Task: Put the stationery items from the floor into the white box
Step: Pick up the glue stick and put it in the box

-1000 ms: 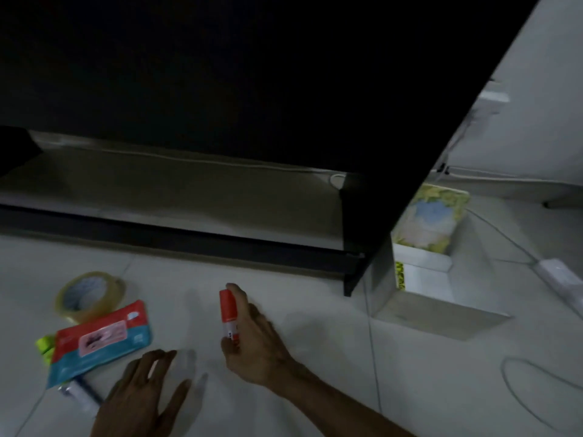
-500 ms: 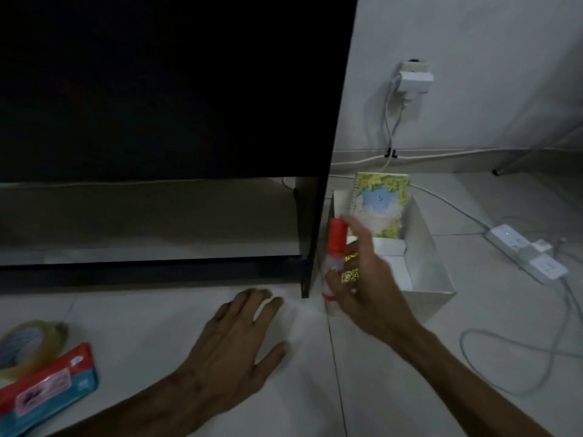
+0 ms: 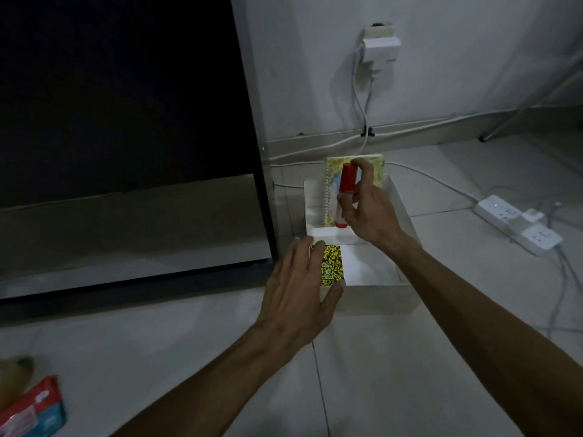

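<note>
The white box [image 3: 378, 299] stands on the floor beside the dark cabinet. A spiral notebook [image 3: 375, 170] with a yellow-green cover leans inside its far compartment. My right hand [image 3: 367, 212] holds a glue stick [image 3: 347, 187] with a red cap upright over that far compartment, in front of the notebook. My left hand [image 3: 299, 291] rests with spread fingers on the box's near left corner, next to a yellow patterned label [image 3: 331, 268]. At the bottom left lie a red and blue packet [image 3: 34, 411] and a roll of tape [image 3: 14, 373], half out of view.
A tall dark cabinet [image 3: 126, 121] fills the left side, with its base rail along the floor. A white power strip [image 3: 517, 223] and loose cables [image 3: 568, 288] lie on the tiles to the right. A wall socket with a plug [image 3: 380, 47] sits above the box.
My right hand has carried the glue stick from the floor rightwards to above the box's far compartment. My left hand has moved from the floor onto the box's near left corner.
</note>
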